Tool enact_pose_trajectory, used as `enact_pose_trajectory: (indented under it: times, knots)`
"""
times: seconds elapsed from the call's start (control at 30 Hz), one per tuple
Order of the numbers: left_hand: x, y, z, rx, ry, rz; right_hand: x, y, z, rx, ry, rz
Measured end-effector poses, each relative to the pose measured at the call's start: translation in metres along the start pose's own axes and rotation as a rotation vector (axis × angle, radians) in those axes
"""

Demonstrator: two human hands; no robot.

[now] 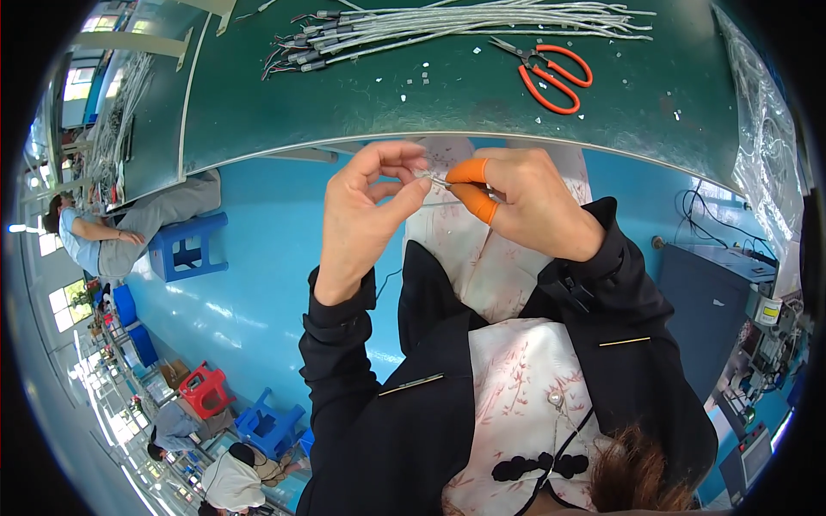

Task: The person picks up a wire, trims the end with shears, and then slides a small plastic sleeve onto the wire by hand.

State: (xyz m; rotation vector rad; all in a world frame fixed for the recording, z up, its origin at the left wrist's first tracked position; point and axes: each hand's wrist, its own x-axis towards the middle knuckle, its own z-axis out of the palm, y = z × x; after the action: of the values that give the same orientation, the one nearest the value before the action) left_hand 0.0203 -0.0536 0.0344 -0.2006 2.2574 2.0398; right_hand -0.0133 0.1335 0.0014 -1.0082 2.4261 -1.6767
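Both my hands are raised in front of the bench's near edge, above my lap. My left hand is closed in a loose pinch, thumb toward the curled fingers, at one end of a small thin silvery piece. From the other side, my right hand pinches this piece between two fingers wearing orange finger cots. Its exact kind is too small to make out. Beyond the hands, orange-handled cutters lie on the green bench top with their jaws toward the upper left.
A bundle of silvery cables with dark sleeves and bare wire ends lies along the bench's far side. White scraps dot the mat. Clear plastic sheeting hangs at right, above a grey cabinet. At left, a person sits by a blue stool.
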Motion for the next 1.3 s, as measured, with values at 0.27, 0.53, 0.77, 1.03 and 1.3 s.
enact_pose_trajectory:
  times: [0.27, 0.53, 0.77, 1.03, 1.3]
  knots:
    - [0.004, 0.003, -0.013, 0.642, -0.191, 0.339, 0.000, 0.003, -0.003, -0.162, -0.137, -0.058]
    - [0.004, 0.008, -0.008, 0.914, -0.379, 0.410, -0.003, 0.008, -0.003, -0.166, -0.245, -0.084]
    - [0.012, 0.006, -0.014, 0.819, -0.568, 0.269, -0.005, 0.014, -0.007, -0.165, -0.328, -0.115]
    - [0.019, 0.001, -0.024, 0.352, -0.646, -0.209, -0.005, 0.015, -0.013, 0.025, -0.282, -0.097]
    - [0.015, -0.002, -0.024, 0.037, -0.478, -0.261, -0.004, 0.009, -0.017, 0.124, -0.200, 0.020]
